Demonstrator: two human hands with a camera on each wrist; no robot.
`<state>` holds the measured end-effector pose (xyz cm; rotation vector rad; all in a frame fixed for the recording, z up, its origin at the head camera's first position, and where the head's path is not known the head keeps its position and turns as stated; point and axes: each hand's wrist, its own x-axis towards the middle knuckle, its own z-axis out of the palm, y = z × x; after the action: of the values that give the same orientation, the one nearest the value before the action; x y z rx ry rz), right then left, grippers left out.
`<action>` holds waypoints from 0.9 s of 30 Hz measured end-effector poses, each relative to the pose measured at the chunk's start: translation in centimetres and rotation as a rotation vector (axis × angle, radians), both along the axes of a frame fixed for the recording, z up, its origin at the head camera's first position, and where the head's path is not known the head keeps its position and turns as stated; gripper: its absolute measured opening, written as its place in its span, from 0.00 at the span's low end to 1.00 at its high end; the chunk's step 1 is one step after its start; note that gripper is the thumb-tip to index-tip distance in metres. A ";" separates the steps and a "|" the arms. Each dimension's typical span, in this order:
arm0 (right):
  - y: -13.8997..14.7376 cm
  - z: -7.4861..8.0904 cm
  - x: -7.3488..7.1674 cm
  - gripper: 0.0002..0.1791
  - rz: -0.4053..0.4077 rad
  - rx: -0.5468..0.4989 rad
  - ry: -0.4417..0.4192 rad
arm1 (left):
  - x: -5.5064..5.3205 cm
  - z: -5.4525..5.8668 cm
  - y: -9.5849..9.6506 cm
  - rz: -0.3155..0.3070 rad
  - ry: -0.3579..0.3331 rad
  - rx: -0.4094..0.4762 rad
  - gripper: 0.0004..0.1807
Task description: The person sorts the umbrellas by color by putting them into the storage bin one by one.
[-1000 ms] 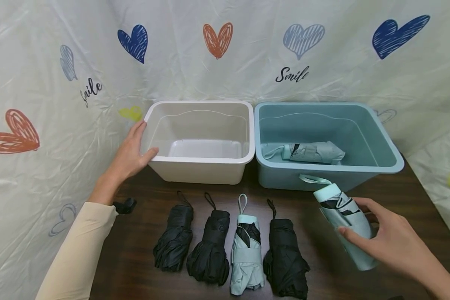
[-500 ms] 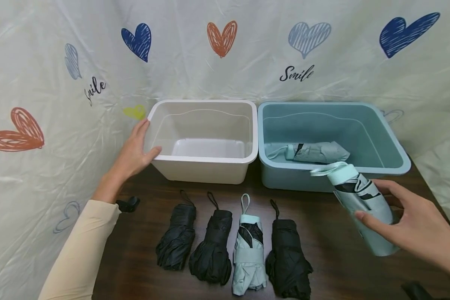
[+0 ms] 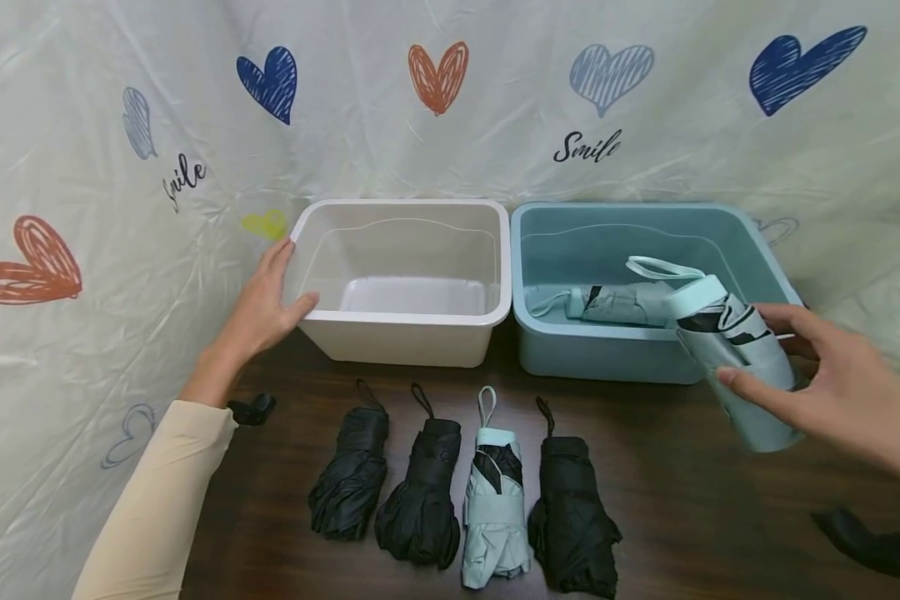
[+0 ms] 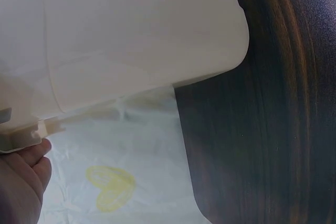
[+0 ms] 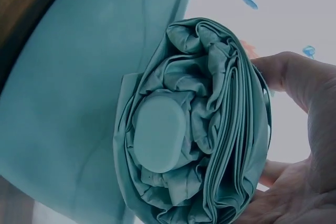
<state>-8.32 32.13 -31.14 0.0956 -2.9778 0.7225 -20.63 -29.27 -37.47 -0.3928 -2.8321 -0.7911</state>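
My right hand (image 3: 832,383) grips a light blue-green folded umbrella (image 3: 750,358), tilted with its pale handle and loop toward the back left. It overlaps the front rim of the blue bin (image 3: 600,354). The right wrist view shows its rolled fabric end (image 5: 194,124) close up, thumb and fingers on its side. Inside the blue bin lies a similar umbrella (image 3: 622,304), partly hidden behind the held one. At the front left corner of the white bin (image 3: 397,343), my left hand (image 3: 258,304) holds the rim, thumb over the edge; its fingers (image 4: 39,166) show under the rim in the left wrist view.
Several folded umbrellas lie in a row on the dark wooden table (image 3: 270,500): a black one (image 3: 351,475), another black one (image 3: 420,496), a light blue-green one (image 3: 495,508) and a black one (image 3: 573,517). A heart-printed white cloth (image 3: 510,92) hangs behind the bins.
My right hand has lifted the umbrella up and toward the back, from in front of the blue bin to over its front rim. The left hand stays at the white bin.
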 end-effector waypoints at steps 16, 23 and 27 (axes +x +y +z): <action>1.2 2.7 -4.0 0.51 0.014 0.051 -0.061 | 0.0 0.1 0.1 -0.002 -0.006 0.020 0.49; 1.4 3.9 -6.4 0.51 0.076 0.073 -0.088 | 0.3 0.1 -0.2 0.005 -0.005 0.022 0.49; 1.3 4.4 -7.5 0.51 0.103 0.101 -0.095 | 0.2 0.1 -0.2 -0.004 -0.005 0.018 0.49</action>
<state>-15.83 33.39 -26.72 0.2290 -3.1197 0.6026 -20.40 -29.42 -37.35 -0.3940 -2.8273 -0.8183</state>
